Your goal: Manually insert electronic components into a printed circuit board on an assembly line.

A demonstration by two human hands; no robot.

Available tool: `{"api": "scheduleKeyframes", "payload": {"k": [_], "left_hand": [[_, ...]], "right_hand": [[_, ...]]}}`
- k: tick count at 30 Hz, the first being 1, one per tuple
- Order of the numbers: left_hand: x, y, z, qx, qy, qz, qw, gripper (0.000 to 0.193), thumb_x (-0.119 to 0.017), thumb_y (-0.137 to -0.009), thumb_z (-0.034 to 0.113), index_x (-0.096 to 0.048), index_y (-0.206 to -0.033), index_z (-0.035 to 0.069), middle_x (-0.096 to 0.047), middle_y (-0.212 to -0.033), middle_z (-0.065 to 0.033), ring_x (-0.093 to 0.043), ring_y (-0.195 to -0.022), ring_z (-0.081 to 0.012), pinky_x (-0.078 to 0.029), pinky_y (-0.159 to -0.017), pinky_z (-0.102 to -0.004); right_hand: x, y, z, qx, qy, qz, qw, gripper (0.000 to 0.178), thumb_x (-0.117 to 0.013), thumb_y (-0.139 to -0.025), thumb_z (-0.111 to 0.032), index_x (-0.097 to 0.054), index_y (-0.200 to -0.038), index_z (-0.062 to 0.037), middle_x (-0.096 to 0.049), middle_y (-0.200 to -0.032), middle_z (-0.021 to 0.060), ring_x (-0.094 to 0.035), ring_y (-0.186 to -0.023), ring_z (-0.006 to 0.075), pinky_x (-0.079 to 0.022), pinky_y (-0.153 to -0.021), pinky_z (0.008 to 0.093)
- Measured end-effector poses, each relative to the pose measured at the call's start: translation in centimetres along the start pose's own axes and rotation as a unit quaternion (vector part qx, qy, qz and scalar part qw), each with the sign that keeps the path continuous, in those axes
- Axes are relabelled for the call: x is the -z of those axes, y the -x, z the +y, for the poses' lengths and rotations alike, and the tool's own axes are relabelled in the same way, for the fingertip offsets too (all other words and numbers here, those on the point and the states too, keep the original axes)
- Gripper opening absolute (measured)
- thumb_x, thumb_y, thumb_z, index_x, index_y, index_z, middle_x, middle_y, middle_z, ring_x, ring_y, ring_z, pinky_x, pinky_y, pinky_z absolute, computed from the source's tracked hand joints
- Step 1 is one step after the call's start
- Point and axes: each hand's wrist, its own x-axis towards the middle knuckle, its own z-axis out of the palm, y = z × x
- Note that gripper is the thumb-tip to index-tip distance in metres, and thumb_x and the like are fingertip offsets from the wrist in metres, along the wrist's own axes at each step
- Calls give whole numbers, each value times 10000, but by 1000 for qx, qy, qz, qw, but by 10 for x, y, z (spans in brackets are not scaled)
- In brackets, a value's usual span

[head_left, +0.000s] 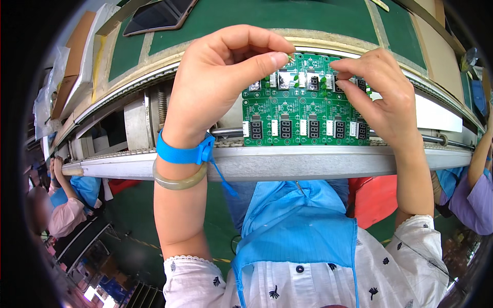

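A green printed circuit board panel [299, 105] lies across the conveyor rails in front of me. It bears two rows of black digit displays [314, 129] and white connectors [303, 128]. My left hand [221, 72], with a blue wrist strap [179, 152] and a bangle, pinches a small green part with thin wire leads [291, 57] over the panel's far edge. My right hand [377, 92] is at the far row's right side, its thumb and fingertips drawn close together. Whatever they hold is hidden. Several small green parts [296, 81] stand in the far row.
A metal rail [308, 160] runs along the near side of the conveyor. Beyond it is a green work surface [246, 23] with a dark phone [159, 16] at the far left. Other people sit at both sides, one in a purple sleeve [475, 203] at the right.
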Motion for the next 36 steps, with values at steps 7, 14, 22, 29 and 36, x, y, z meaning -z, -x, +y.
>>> {"api": "scheduleKeyframes", "payload": {"k": [7, 14, 22, 29, 36], "left_hand": [[-3, 1, 0, 5, -66, -19, 998, 165, -732, -903, -19, -738, -1066, 2, -729, -1052, -52, -664, -947, -105, -527, -839, -247], [-14, -4, -1, -125, -296, -47, 946, 182, -756, -765, -1, -784, -936, 54, -741, -910, -44, -619, -875, -163, -481, -811, -299], [-27, -5, -4, -182, -448, -60, 873, 210, -779, -731, 57, -788, -908, 169, -738, -840, 29, -588, -864, -202, -384, -817, -364], [-28, -4, -6, -205, -473, -65, 855, 193, -780, -738, 63, -778, -896, 174, -726, -826, 56, -578, -854, -195, -353, -798, -370], [-30, -2, -5, -225, -501, -59, 834, 184, -782, -743, 69, -770, -888, 181, -709, -806, 64, -579, -847, -188, -350, -790, -374]], "right_hand": [[3, 0, 6, -1, -18, 15, 1000, 279, -757, -769, -9, -739, -1043, -56, -686, -886, 92, -631, -870, 277, -505, -782, 391], [10, 0, 7, 28, -24, 11, 999, 308, -746, -760, 51, -715, -1059, -17, -673, -873, 79, -622, -848, 262, -490, -783, 369], [11, 2, 11, 28, -31, 32, 999, 296, -752, -755, 42, -707, -1041, -21, -644, -858, 73, -603, -830, 266, -472, -767, 375], [33, -7, -3, -51, -42, -31, 997, 162, -739, -822, -42, -722, -982, -16, -709, -902, 75, -638, -848, 207, -496, -776, 328], [32, -7, -5, -58, -64, -20, 996, 183, -739, -795, -45, -718, -975, -16, -691, -885, 82, -626, -860, 243, -482, -789, 354]]}}
